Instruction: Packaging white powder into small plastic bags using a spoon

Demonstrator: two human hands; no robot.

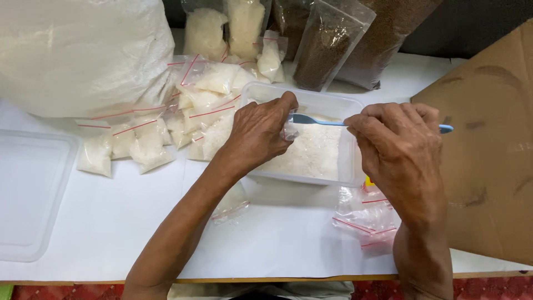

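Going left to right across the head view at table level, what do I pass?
Lid → filled bags → left hand → tub → right hand → cardboard.

Filled zip bags (150,139) (red-striped) beside brown pouches (327,50)

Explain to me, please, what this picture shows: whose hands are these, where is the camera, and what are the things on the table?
The camera sits on a person's head and looks down at that person's own two bare hands. The left hand holds a small clear bag over a clear plastic tub of white grains. The right hand holds a blue spoon, its tip at the bag. On the white table lie filled small bags to the left, empty bags to the right, a tub lid, a big white sack and pouches of brown grains.
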